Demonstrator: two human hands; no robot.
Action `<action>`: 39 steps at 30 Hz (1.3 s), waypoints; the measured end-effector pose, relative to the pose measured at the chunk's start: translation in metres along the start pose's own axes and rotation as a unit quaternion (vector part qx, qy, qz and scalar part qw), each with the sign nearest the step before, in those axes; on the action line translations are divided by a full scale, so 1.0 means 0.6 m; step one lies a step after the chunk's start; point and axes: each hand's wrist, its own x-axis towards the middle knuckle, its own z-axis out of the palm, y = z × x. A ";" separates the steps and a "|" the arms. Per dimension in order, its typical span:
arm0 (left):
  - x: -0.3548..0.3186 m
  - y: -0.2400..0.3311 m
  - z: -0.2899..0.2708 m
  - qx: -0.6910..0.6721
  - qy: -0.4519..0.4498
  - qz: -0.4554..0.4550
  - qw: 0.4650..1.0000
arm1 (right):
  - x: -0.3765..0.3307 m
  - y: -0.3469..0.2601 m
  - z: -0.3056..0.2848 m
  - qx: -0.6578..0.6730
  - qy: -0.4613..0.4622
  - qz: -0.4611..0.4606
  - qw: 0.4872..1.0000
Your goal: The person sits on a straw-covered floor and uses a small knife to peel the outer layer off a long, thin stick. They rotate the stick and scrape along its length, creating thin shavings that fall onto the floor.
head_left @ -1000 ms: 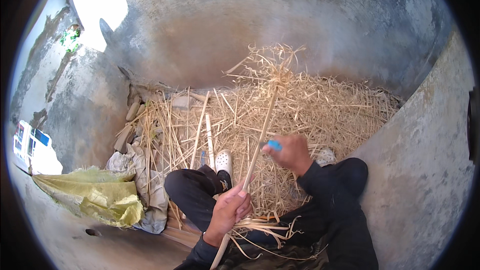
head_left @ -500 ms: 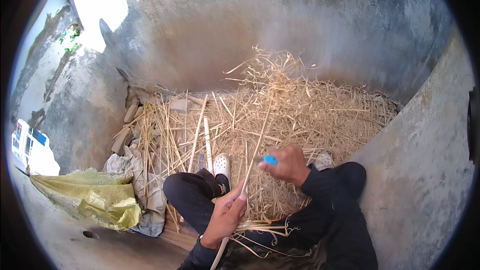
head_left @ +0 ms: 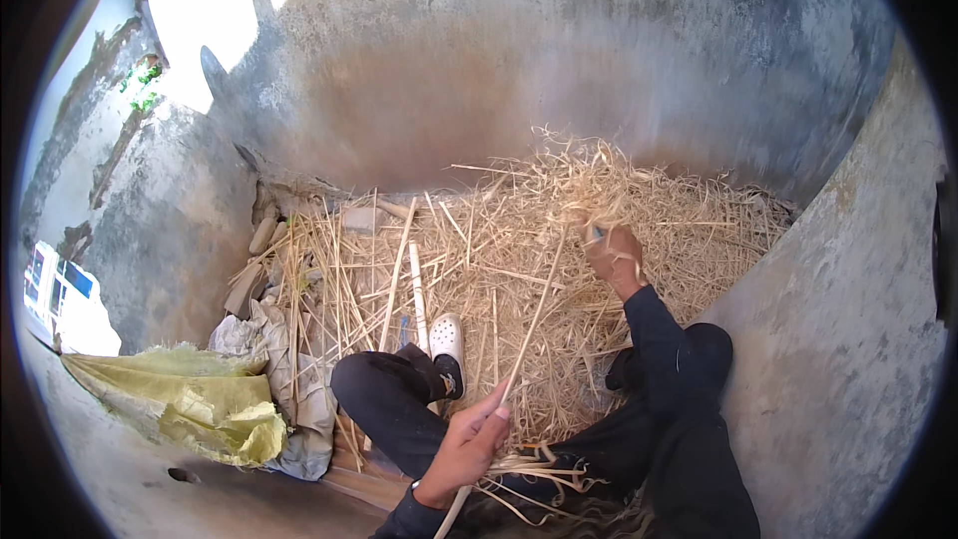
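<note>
Count: two hands in frame, one long stalk between them, one straw heap, one white shoe, two sacks. Left hand (head_left: 469,444) sits low centre of the frame, fingers (head_left: 496,409) curled and pinching the lower part of the long pale stalk (head_left: 531,331); the stalk's bottom end comes out under the hand toward the lower edge. Stalk is thin, straight, straw-coloured, tilted, running from low centre up and right toward the right hand (head_left: 614,255), right of centre. Right hand's fingers are closed round the stalk's upper end along with a tuft of loose straw; a small blue thing (head_left: 596,234) shows at the hand, too small to tell what it is. Straw heap (head_left: 559,230) fills the middle of the frame against the curved concrete wall (head_left: 519,60), dry, yellow, tangled, with several thicker pale canes lying in it left of centre. White shoe (head_left: 447,337) at centre, on a leg in dark trousers. Yellow-green sack (head_left: 190,404) lower left, grey-white sack (head_left: 289,389) just beside it, touching. More stripped straw strands lie bunched below the left hand at the lower edge.
</note>
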 end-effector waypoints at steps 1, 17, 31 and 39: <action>-0.008 -0.005 -0.009 -0.008 0.017 0.003 1.000 | -0.018 -0.032 -0.017 -0.005 -0.055 -0.031 0.998; 0.009 0.002 0.006 -0.465 -0.103 -0.099 0.874 | -0.075 -0.056 -0.058 -0.025 -0.117 -0.093 0.988; -0.002 0.001 0.007 -0.415 -0.096 -0.100 0.899 | -0.036 -0.026 -0.038 -0.048 -0.040 -0.102 0.993; 0.004 -0.007 0.007 -0.440 -0.115 -0.110 0.884 | -0.009 0.016 -0.030 -0.077 0.020 -0.048 0.996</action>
